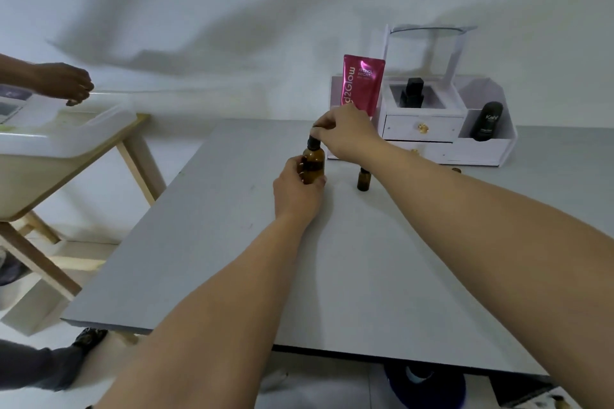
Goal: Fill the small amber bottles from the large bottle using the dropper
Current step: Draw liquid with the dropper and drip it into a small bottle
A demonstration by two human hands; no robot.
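The large amber bottle (314, 164) stands upright on the grey table (232, 242). My left hand (295, 191) wraps around its lower body. My right hand (345, 134) reaches from the right and pinches the black dropper cap (313, 140) on top of the bottle. One small amber bottle (363, 180) stands open just to the right, apart from both hands. Another small amber bottle (456, 170) peeks out behind my right forearm, mostly hidden.
A white drawer organiser (428, 136) stands at the table's back, holding a pink tube (360, 86), a black bottle (412, 93) and a dark bottle (486, 121). At the left, another person's hand (66, 83) hovers over a white tray (56, 139) on a wooden table.
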